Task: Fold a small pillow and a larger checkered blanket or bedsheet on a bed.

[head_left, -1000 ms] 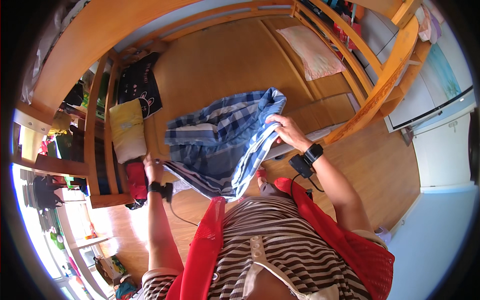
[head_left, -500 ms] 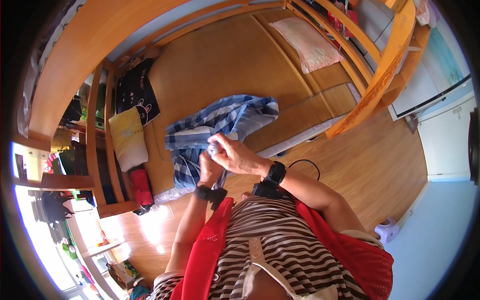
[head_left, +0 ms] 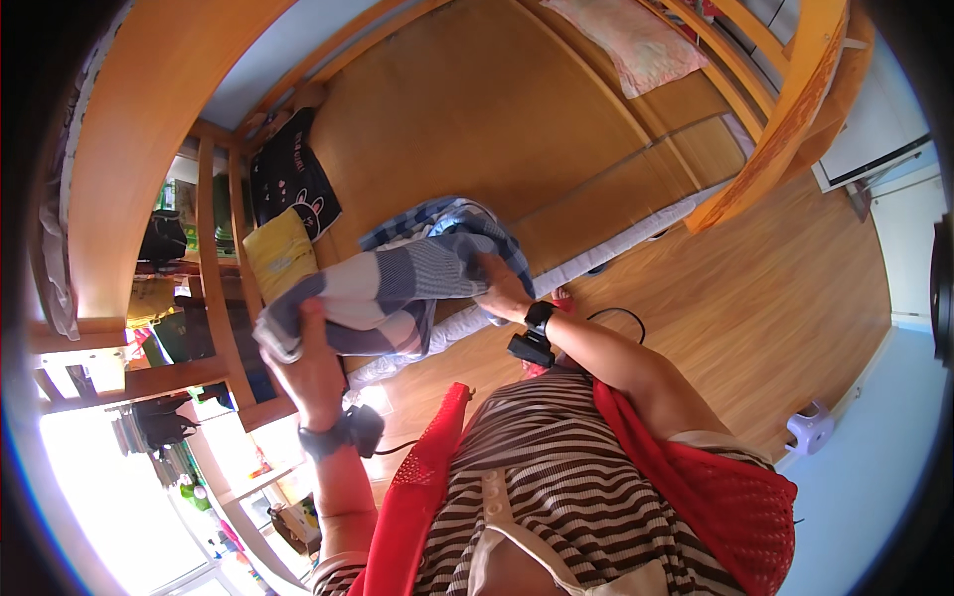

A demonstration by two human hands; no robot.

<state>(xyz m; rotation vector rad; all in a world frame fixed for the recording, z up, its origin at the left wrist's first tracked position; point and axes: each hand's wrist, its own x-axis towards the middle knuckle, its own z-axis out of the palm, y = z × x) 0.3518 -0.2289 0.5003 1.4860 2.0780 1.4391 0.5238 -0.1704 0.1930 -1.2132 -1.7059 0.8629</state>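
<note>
closest to me is my striped top [head_left: 556, 497] with the red vest [head_left: 735, 497] hanging open at both sides. my left hand [head_left: 310, 370] is lifted up, and its fingers are curled tight on one end of the blue checked shirt [head_left: 397, 283], so that end stays up off the bed and does not drop. my right hand [head_left: 500, 288] is out further, on the other end of the shirt. it presses on the cloth, but i cannot tell if those fingers are closed on it or just lie flat. held at both ends like this, the shirt hangs bunched up between my hands, over the near edge of the bed [head_left: 596, 258].

a black cord [head_left: 616, 318] lies on the wood floor [head_left: 775, 298] by that edge.

further off, at the left end of the bed, a yellow cloth [head_left: 281, 253] and a black cloth with a little white picture [head_left: 293, 184] hang on the wooden rails [head_left: 209, 248]. they look put there to keep them off the floor.

at the far end of the brown bed mat [head_left: 477, 109] lies a pale pink pillow [head_left: 636, 40].
</note>
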